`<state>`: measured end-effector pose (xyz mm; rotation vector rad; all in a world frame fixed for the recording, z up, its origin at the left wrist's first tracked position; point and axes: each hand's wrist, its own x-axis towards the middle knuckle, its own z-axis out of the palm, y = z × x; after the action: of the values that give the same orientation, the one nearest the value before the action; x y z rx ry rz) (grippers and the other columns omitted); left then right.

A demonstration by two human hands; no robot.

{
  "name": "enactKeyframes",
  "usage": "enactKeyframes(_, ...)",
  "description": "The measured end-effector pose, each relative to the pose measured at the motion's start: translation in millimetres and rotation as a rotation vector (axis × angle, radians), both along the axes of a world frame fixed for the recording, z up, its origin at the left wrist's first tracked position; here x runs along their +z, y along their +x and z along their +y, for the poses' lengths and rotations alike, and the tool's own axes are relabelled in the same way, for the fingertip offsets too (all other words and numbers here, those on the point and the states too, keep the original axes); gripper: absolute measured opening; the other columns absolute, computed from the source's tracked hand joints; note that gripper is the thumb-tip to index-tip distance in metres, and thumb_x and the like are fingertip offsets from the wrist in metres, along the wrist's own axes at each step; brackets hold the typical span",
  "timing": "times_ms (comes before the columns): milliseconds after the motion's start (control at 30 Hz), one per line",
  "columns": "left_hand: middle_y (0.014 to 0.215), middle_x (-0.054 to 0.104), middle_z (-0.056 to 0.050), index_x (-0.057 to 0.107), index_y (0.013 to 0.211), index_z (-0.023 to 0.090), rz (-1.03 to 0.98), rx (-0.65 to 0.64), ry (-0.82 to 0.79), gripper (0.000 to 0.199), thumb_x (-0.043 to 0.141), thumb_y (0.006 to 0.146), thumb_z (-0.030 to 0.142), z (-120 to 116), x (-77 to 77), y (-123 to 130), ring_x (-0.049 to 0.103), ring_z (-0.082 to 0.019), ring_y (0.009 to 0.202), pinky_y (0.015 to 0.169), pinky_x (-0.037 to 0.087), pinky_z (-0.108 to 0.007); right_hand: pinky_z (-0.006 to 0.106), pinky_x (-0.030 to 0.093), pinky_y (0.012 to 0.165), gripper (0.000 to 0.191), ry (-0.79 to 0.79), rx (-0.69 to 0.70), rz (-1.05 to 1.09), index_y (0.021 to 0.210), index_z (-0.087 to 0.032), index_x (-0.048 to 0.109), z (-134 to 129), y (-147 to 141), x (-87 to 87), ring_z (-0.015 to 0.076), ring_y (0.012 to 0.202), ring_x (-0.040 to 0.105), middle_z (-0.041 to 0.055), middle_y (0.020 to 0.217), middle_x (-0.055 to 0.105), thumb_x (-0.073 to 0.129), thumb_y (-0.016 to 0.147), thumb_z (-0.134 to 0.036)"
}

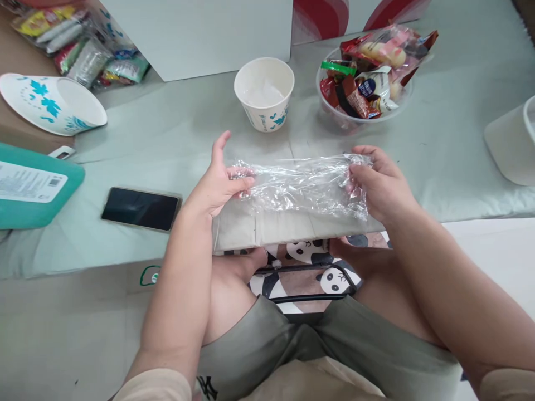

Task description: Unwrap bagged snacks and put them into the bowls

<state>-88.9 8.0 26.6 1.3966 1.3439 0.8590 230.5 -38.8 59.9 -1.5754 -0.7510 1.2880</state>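
Observation:
A clear, crinkled plastic bag (298, 186) is stretched sideways between my two hands, just above the table's front edge. My left hand (223, 181) pinches its left end, with one finger raised away from the plastic. At the other end, my right hand (378, 181) grips the bunched plastic between thumb and fingers. Behind the bag stands a white paper cup (264, 94) with blue leaf prints, upright. A clear round bowl (346, 123) filled with wrapped snacks is beyond my right hand.
A phone (141, 209) lies left of my left arm, near a green container (37, 186). A second paper cup (52, 104) lies tilted at the far left, by packaged snacks (87, 55). A white box (209, 33) stands behind; a white bin (512, 142) is at right.

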Motion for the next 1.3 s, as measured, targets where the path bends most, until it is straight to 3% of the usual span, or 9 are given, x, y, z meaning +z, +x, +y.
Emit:
enactKeyframes(200, 0.078, 0.072, 0.001, 0.055, 0.136, 0.032, -0.066, 0.130, -0.011, 0.069, 0.079, 0.073, 0.015, 3.6, 3.9, 4.0, 0.055, -0.008, 0.048, 0.043, 0.039, -0.020, 0.026, 0.027, 0.039, 0.026, 0.137, -0.010, -0.155, 0.102, -0.028, 0.056, 3.4, 7.7, -7.3, 0.0098, 0.045, 0.040, -0.0032, 0.070, 0.062, 0.067, 0.080, -0.021)
enactKeyframes(400, 0.092, 0.075, -0.001, 0.061, 0.115, 0.031, -0.166, 0.321, -0.017, 0.037, 0.073, 0.082, 0.020, 8.4, 7.7, 7.6, 0.053, -0.007, 0.051, 0.043, 0.039, -0.021, 0.027, 0.024, 0.040, 0.022, 0.207, -0.009, -0.298, 0.104, -0.028, 0.057, 3.0, 7.7, -12.6, 0.0086, 0.042, 0.033, -0.0026, 0.073, 0.062, 0.063, 0.084, -0.021)
enactKeyframes(500, 0.111, 0.072, -0.003, 0.056, 0.123, 0.037, -0.128, 0.286, 0.072, 0.041, 0.069, 0.086, 0.026, 9.3, 1.6, 4.0, 0.067, -0.013, 0.070, 0.056, 0.052, -0.027, 0.027, 0.025, 0.040, 0.022, 0.211, -0.046, -0.289, 0.103, -0.027, 0.057, 3.5, 6.6, -12.9, 0.0088, 0.043, 0.036, -0.0022, 0.074, 0.062, 0.060, 0.084, -0.016)
enactKeyframes(633, 0.123, 0.067, -0.004, 0.062, 0.114, 0.032, 0.222, 0.249, 0.482, 0.042, 0.071, 0.077, 0.015, 2.9, 3.1, 5.0, 0.067, -0.022, 0.110, 0.088, 0.058, -0.037, 0.026, 0.025, 0.039, 0.022, 0.205, -0.057, -0.277, 0.103, -0.026, 0.057, 4.3, 7.6, -15.2, 0.0088, 0.042, 0.038, -0.0022, 0.074, 0.063, 0.058, 0.084, -0.014)
enactKeyframes(800, 0.125, 0.069, -0.005, 0.068, 0.112, 0.025, 0.459, -0.187, 0.612, 0.041, 0.079, 0.072, 0.022, -9.2, 12.7, 19.4, 0.063, -0.026, 0.122, 0.110, 0.051, -0.045, 0.027, 0.026, 0.039, 0.021, 0.177, -0.007, -0.355, 0.103, -0.028, 0.058, 5.1, 8.0, -19.3, 0.0089, 0.042, 0.040, -0.0016, 0.073, 0.062, 0.060, 0.087, -0.014)
enactKeyframes(867, 0.127, 0.071, -0.006, 0.070, 0.112, 0.024, 0.494, -0.263, 0.596, 0.039, 0.081, 0.074, 0.027, -10.7, 12.5, 27.0, 0.064, -0.027, 0.123, 0.111, 0.050, -0.046, 0.028, 0.027, 0.040, 0.021, 0.169, 0.001, -0.378, 0.103, -0.028, 0.058, 4.8, 7.1, -19.3, 0.0090, 0.042, 0.040, -0.0014, 0.074, 0.062, 0.058, 0.088, -0.013)
enactKeyframes(967, 0.105, 0.077, -0.004, 0.072, 0.092, 0.022, 0.444, -0.209, 0.664, 0.008, 0.068, 0.087, 0.027, -9.6, 10.9, 38.4, 0.070, -0.022, 0.107, 0.104, 0.053, -0.042, 0.028, 0.030, 0.042, 0.021, 0.168, 0.014, -0.406, 0.104, -0.027, 0.058, 3.5, 5.8, -18.3, 0.0094, 0.044, 0.042, -0.0015, 0.075, 0.063, 0.056, 0.089, -0.012)
enactKeyframes(1167, 0.079, 0.073, 0.000, 0.067, 0.076, 0.022, 0.455, -0.010, 0.663, 0.016, 0.057, 0.086, 0.014, -11.7, 14.4, 51.7, 0.067, -0.017, 0.076, 0.073, 0.052, -0.032, 0.029, 0.034, 0.042, 0.017, 0.160, 0.032, -0.440, 0.104, -0.028, 0.058, 2.6, 6.8, -20.6, 0.0095, 0.044, 0.043, -0.0009, 0.079, 0.064, 0.060, 0.089, -0.020)
enactKeyframes(1300, 0.094, 0.077, -0.002, 0.071, 0.095, 0.026, 0.498, -0.063, 0.578, 0.026, 0.067, 0.075, 0.009, -11.9, 10.2, 49.0, 0.069, -0.023, 0.092, 0.088, 0.052, -0.039, 0.029, 0.034, 0.043, 0.018, 0.188, 0.034, -0.449, 0.104, -0.029, 0.060, 3.1, 8.6, -22.9, 0.0103, 0.044, 0.043, -0.0008, 0.077, 0.066, 0.062, 0.087, -0.021)
